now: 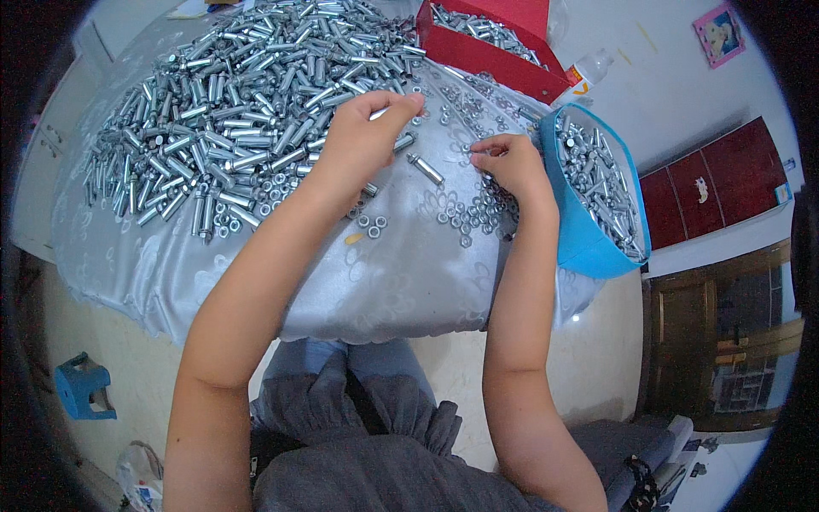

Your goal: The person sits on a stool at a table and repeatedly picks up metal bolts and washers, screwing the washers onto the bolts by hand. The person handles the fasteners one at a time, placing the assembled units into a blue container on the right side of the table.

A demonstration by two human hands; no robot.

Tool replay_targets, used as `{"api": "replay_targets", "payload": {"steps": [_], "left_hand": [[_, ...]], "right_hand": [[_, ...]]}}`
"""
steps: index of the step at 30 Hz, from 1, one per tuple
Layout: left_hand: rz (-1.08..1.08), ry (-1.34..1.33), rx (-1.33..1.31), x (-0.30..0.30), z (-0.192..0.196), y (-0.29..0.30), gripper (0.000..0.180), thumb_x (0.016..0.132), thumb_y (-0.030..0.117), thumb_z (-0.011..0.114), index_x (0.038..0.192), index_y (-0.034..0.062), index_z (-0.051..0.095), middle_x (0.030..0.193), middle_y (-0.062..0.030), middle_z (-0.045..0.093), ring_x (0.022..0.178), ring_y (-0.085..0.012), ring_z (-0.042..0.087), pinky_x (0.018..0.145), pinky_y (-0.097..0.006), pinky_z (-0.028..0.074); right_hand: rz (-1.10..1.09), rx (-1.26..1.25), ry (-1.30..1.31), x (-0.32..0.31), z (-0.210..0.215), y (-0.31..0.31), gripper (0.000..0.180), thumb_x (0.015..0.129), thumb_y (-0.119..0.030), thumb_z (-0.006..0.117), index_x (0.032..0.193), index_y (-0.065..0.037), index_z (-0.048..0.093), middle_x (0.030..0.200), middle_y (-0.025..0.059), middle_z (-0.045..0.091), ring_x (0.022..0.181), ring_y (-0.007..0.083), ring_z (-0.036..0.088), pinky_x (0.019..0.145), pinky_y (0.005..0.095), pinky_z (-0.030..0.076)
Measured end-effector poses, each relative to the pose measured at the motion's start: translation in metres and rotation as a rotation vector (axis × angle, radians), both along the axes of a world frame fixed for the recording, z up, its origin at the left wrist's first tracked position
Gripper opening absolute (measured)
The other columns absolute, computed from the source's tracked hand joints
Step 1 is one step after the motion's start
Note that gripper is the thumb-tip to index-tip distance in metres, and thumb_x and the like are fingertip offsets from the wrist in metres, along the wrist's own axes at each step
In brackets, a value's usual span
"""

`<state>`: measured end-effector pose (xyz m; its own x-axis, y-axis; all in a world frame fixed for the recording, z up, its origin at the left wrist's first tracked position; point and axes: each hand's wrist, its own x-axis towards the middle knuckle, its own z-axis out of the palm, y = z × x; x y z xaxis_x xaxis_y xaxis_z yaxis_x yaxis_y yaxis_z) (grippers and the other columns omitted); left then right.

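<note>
A big heap of silver sleeve anchor bolts [247, 94] covers the left and middle of the table. My left hand [363, 136] is over the heap's right side, thumb and fingers pinched together; anything between them is hidden. To its right, my right hand [512, 166] is closed in a pinch, with a small shiny nut [467, 149] at its fingertips. Between the hands a single anchor bolt [425, 169] lies on the cloth. Loose nuts [467, 213] spread below and beside my right hand, and a few more nuts [372, 226] lie below my left wrist.
A silver patterned cloth [384, 290] covers the table. At the right edge stands a blue bin [589, 256] full of bolts. Behind it are a red box [495, 55] of bolts and a clear bottle [589, 70]. A blue stool [84, 388] is on the floor at left.
</note>
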<state>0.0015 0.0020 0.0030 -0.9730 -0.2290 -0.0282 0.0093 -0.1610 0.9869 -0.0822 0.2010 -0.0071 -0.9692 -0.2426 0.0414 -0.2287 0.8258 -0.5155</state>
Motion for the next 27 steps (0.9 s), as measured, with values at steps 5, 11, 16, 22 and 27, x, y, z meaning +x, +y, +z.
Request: {"api": "replay_targets", "payload": {"steps": [5, 11, 16, 22, 27], "left_hand": [[-0.008, -0.003, 0.006, 0.0, -0.001, 0.0, 0.03, 0.081, 0.034, 0.056, 0.082, 0.0049, 0.06, 0.049, 0.0055, 0.035, 0.043, -0.0051, 0.03, 0.042, -0.021, 0.025], [-0.043, -0.031, 0.03, 0.001, 0.001, -0.002, 0.03, 0.082, 0.035, 0.055, 0.081, 0.0051, 0.06, 0.049, 0.0058, 0.034, 0.043, -0.005, 0.029, 0.042, -0.021, 0.025], [-0.018, -0.009, -0.002, -0.002, -0.003, -0.002, 0.029, 0.082, 0.035, 0.055, 0.081, 0.0066, 0.061, 0.05, 0.0059, 0.034, 0.043, -0.0048, 0.03, 0.042, -0.021, 0.025], [-0.021, -0.031, -0.012, -0.001, -0.002, -0.001, 0.029, 0.082, 0.035, 0.055, 0.081, 0.0068, 0.061, 0.049, 0.0059, 0.035, 0.044, -0.0047, 0.031, 0.042, -0.021, 0.026], [-0.02, -0.032, -0.026, -0.002, -0.003, -0.002, 0.03, 0.081, 0.036, 0.056, 0.082, 0.007, 0.061, 0.05, 0.006, 0.035, 0.044, -0.0049, 0.03, 0.043, -0.021, 0.026]], "right_hand": [[0.006, -0.04, 0.019, -0.002, -0.004, 0.0, 0.021, 0.061, -0.014, 0.071, 0.081, -0.007, 0.068, 0.074, 0.0135, 0.063, 0.068, 0.0227, 0.061, 0.064, 0.0307, 0.046], [-0.007, -0.025, 0.013, -0.004, -0.006, -0.002, 0.021, 0.065, -0.011, 0.07, 0.083, -0.002, 0.066, 0.069, 0.0078, 0.062, 0.062, 0.0124, 0.056, 0.058, 0.0255, 0.044], [0.005, -0.044, -0.012, -0.009, -0.011, 0.0, 0.017, 0.064, -0.008, 0.07, 0.078, 0.001, 0.065, 0.064, 0.0053, 0.06, 0.059, 0.0111, 0.054, 0.055, 0.0242, 0.043], [-0.038, -0.052, -0.043, -0.016, -0.02, 0.003, 0.016, 0.064, -0.009, 0.07, 0.074, 0.002, 0.063, 0.064, 0.0045, 0.059, 0.058, 0.0103, 0.053, 0.053, 0.024, 0.042], [-0.059, -0.014, -0.007, -0.011, -0.016, 0.0, 0.018, 0.063, -0.012, 0.07, 0.072, 0.002, 0.062, 0.063, 0.0055, 0.059, 0.056, 0.0113, 0.053, 0.053, 0.0248, 0.043]]}}
